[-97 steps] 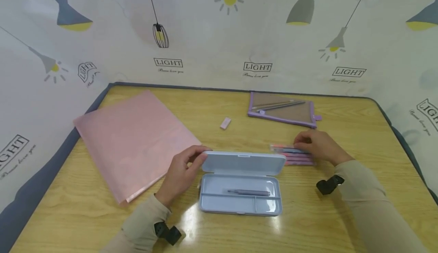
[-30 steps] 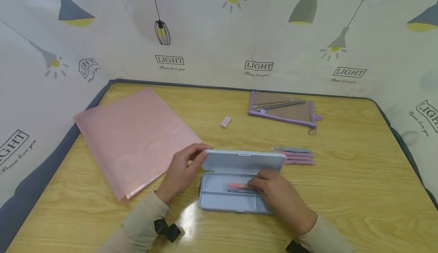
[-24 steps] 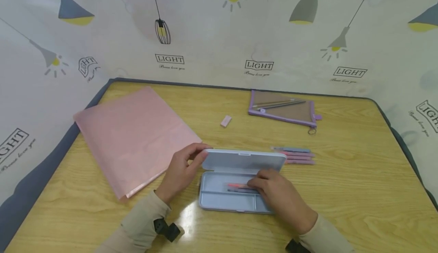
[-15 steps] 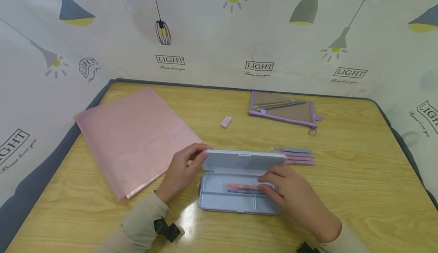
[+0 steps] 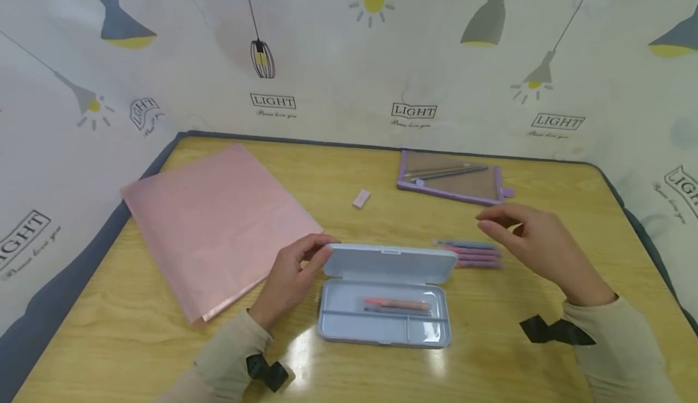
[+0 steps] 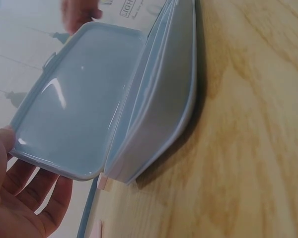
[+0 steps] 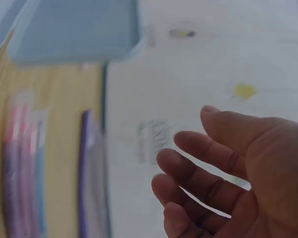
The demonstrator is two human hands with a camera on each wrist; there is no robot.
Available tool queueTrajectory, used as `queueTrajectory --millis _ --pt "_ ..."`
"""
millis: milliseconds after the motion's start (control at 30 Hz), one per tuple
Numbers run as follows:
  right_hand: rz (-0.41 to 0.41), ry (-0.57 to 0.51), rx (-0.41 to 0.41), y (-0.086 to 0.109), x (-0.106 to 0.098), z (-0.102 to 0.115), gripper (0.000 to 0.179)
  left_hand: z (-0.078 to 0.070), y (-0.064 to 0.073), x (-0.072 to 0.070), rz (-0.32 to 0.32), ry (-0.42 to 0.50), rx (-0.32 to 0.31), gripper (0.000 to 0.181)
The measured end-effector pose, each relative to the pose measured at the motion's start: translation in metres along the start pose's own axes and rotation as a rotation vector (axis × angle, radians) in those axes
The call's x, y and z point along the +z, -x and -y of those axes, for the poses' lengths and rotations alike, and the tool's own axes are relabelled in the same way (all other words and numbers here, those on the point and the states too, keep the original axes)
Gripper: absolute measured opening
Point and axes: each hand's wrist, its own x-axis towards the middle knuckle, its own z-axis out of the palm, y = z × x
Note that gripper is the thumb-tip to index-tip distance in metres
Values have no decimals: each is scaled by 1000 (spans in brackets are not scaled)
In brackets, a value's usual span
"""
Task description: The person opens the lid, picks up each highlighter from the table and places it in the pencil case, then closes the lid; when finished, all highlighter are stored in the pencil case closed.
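A light blue pencil case (image 5: 360, 329) stands with its lid raised at the front middle. My left hand (image 5: 289, 279) pinches the lid (image 5: 389, 265) at its left corner, thumb on the inside and fingers behind, as the left wrist view shows. In the case's long rear compartment lie a coral-tipped pen (image 5: 400, 304) and a greyish pen (image 5: 382, 310) side by side. My right hand (image 5: 540, 248) hangs in the air to the right, fingers loosely bent with nothing between them. Just left of it lie a blue pen (image 5: 474, 245) and several pink-purple pens (image 5: 480, 257) in a row.
A large pink folder (image 5: 218, 227) covers the left of the wooden table. Behind the case lies a small pink eraser (image 5: 361, 199). A purple-edged mesh pouch (image 5: 463, 186), with pencils on or in it, rests at the back right, before the patterned wall covering.
The coral-tipped pen has gone from the row of pens into the case. My right hand has let go of it and moved back right. My left hand stays on the lid.
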Motion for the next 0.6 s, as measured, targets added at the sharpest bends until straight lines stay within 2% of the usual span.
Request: queueTrajectory --millis 133,300,600 --pt "128 11 102 -17 13 -34 30 0 1 0 -9 -1 2 22" --pt "233 15 136 -29 33 -65 26 0 2 0 -10 7 -15 23" --pt "265 24 157 -38 48 -82 28 -1 0 0 -4 2 -9 24"
